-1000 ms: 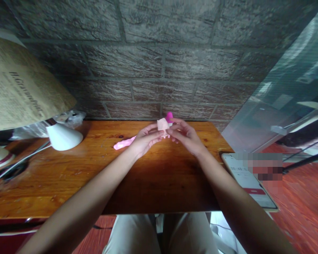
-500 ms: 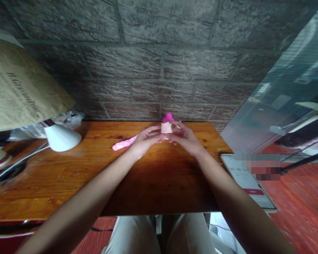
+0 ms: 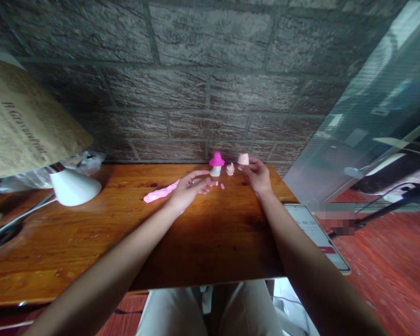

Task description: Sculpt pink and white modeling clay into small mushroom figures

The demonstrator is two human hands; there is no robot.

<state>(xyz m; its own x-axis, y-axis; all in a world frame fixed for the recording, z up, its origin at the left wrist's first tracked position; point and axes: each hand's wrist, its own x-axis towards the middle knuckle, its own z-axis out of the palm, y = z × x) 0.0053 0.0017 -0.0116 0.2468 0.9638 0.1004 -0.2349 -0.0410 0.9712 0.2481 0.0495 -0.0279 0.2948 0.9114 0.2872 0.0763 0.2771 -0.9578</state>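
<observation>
My right hand (image 3: 259,176) is at the right, its thumb and fingertips closed at the side of a pale pink cup-shaped clay piece (image 3: 243,159) with its narrow end up. My left hand (image 3: 191,186) has its fingers apart, beside small pink clay bits (image 3: 222,186) on the wood. Behind those bits stands a mushroom-shaped piece (image 3: 217,159) with a magenta cap and a whitish stem. Between it and my right hand is a small pale pink lumpy figure (image 3: 230,169). A long pink clay strip (image 3: 159,193) lies left of my left hand, partly behind it.
The wooden table (image 3: 196,247) meets a grey brick wall (image 3: 182,88). At the left stands a lamp (image 3: 73,186) with a paper shade, a plastic bag (image 3: 24,179) behind it. A phone (image 3: 313,233) lies at the right edge, near a translucent panel (image 3: 339,130).
My hands have moved apart. The pale pink cup-shaped piece has gone right with my right hand. The mushroom-shaped piece, the small figure and the pink bits now show between the hands.
</observation>
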